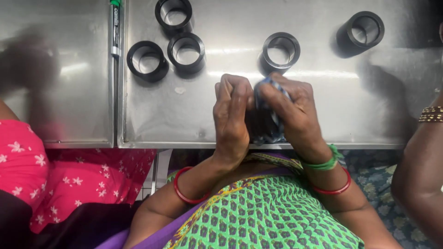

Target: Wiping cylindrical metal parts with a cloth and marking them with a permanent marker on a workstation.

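Observation:
My left hand (232, 115) and my right hand (293, 113) are pressed together near the front edge of a steel table (184, 120). Between them sits a dark cylindrical part wrapped in a blue striped cloth (266, 113); both hands grip it, and most of the part is hidden by fingers and cloth. Several black ring-shaped sleeves stand on the table beyond the hands: one just behind my right hand (281, 50), one at the far right (365, 30), and three grouped at the left (185, 50).
A green-capped marker (115, 27) lies along the seam between two steel tabletops. A person in pink flowered clothing (69, 175) sits at my left. Another person's arm with a gold bangle (427, 152) is at the right edge.

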